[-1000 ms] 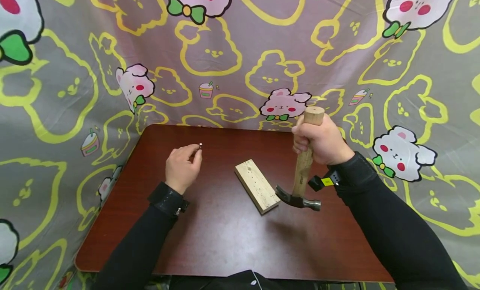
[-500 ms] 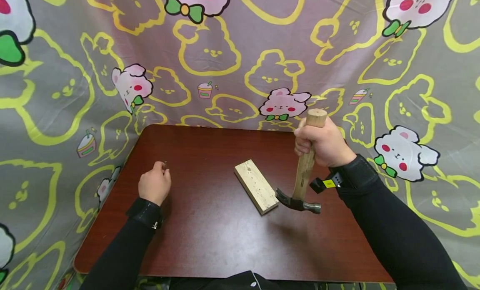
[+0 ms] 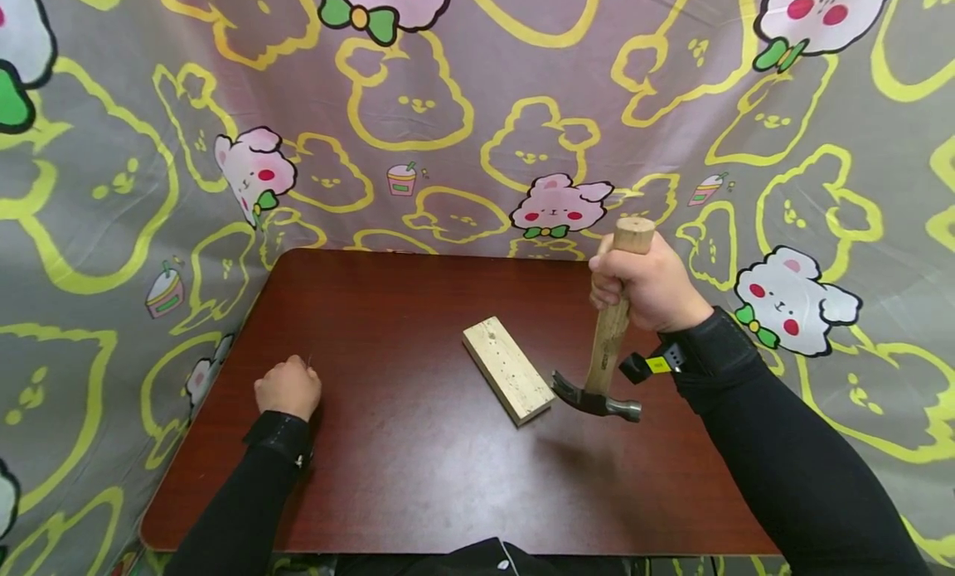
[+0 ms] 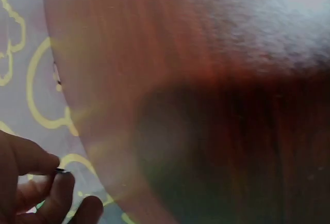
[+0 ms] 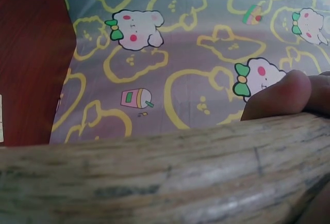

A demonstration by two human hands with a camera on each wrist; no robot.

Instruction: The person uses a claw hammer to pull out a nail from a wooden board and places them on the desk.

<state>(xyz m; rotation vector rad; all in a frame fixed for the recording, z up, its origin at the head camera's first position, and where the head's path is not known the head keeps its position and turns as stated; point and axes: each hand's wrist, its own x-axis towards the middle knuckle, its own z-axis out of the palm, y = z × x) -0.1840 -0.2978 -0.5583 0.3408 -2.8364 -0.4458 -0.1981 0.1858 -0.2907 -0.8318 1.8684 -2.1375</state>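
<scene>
My right hand [image 3: 645, 282] grips the wooden handle of a claw hammer [image 3: 606, 352] near its top end; the steel head [image 3: 597, 402] hangs just above the table, right of a pale wooden block [image 3: 507, 367]. In the right wrist view the handle [image 5: 165, 177] fills the lower half with a fingertip [image 5: 281, 95] curled over it. My left hand [image 3: 287, 387] sits low near the table's left edge, pinching a small thin nail [image 4: 61, 171] between thumb and fingertips [image 4: 36, 157]. The nail's tip barely shows above the knuckles [image 3: 308, 361].
The dark red-brown table [image 3: 418, 476] stands against a grey cartoon-print cloth [image 3: 418, 104] that wraps the back and both sides. The block lies diagonally at mid-table. The table's left edge [image 3: 201, 394] runs close to my left hand.
My left hand has drawn back from mid-table toward me and the left edge, still pinching the nail. The right hand and hammer have hardly moved.
</scene>
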